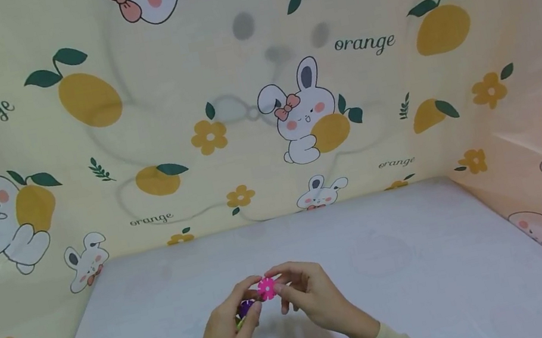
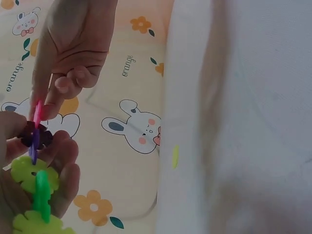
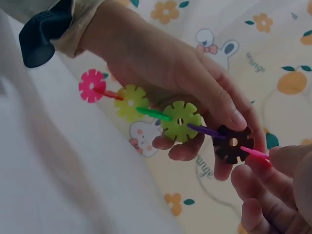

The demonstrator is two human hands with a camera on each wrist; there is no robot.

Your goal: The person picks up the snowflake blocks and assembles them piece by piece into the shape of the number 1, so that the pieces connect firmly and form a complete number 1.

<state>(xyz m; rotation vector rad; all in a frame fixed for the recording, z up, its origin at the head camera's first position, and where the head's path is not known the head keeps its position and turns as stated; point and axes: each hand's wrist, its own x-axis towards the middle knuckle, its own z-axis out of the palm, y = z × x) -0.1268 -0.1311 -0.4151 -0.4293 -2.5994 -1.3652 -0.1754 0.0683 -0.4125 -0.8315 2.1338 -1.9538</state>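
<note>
A chain of interlocking snowflake discs stretches back from my fingers in the right wrist view. It runs through a dark maroon disc (image 3: 224, 145), a purple disc (image 3: 204, 130), a yellow-green disc (image 3: 171, 127), a green disc (image 3: 153, 113), a yellow disc (image 3: 124, 108) and red and pink ones at the far end. My left hand (image 1: 223, 328) grips the chain near the dark disc, thumb on its face. The right hand (image 1: 317, 294) pinches a bright pink disc (image 1: 263, 293) between thumb and fingers. Seen edge-on, that pink disc meets the dark disc's rim.
Both hands are over a white-covered table (image 1: 429, 262). Cream cloth (image 1: 262, 182) printed with rabbits and oranges stands behind it and at the sides. A black wrist strap (image 3: 44, 36) shows by the left sleeve.
</note>
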